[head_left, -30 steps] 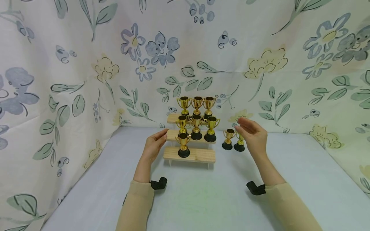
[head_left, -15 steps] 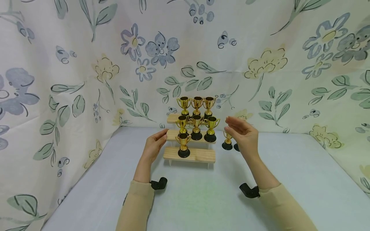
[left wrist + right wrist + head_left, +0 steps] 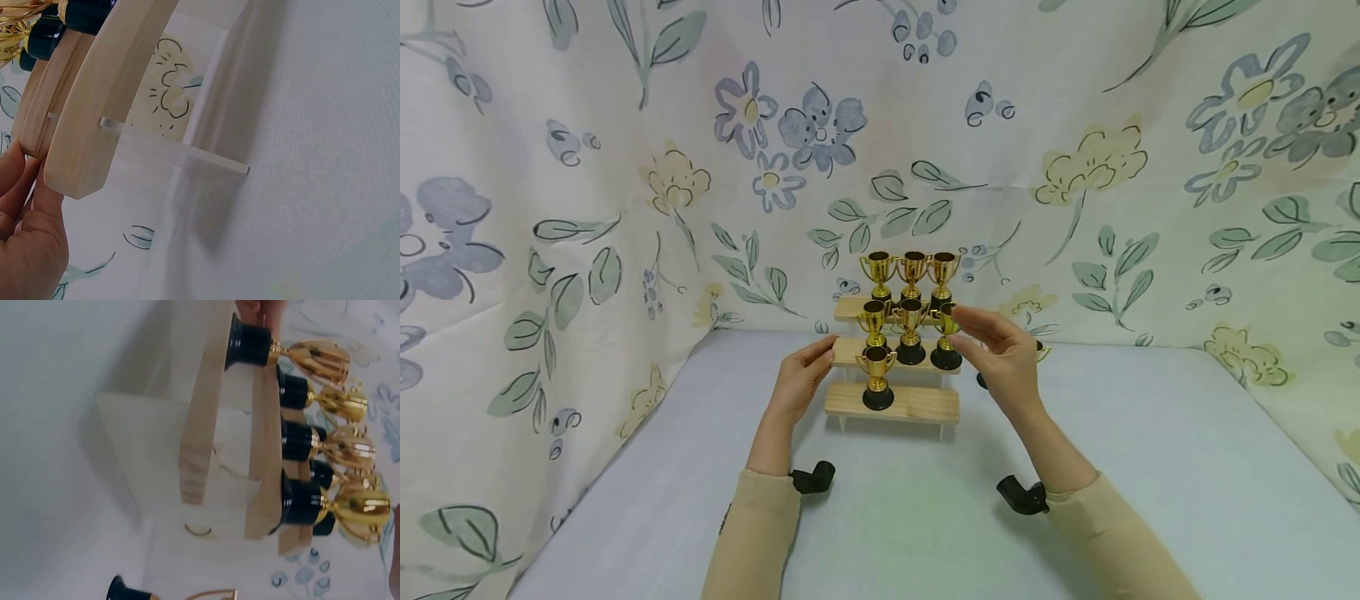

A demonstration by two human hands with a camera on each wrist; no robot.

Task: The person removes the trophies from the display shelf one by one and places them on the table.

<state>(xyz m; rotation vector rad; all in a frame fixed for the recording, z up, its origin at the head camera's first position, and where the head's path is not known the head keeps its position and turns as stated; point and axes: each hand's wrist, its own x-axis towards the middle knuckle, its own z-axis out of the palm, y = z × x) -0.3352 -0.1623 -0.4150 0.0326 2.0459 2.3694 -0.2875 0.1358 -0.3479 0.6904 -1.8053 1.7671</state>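
Seven gold trophies fill the tiered stand mid-frame, leaving bare wood right on the bottom step. Your left hand pinches the middle step's left edge; your right hand, fingers loosely parted, hovers holding nothing, just right.

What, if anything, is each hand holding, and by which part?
The left hand grips the middle wooden shelf by its left end. The right hand, near a trophy, holds nothing.

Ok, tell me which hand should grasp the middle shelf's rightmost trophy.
Probably the right hand: it hovers close to that gold trophy, holding nothing, while the left hand is at the opposite end of the middle shelf.
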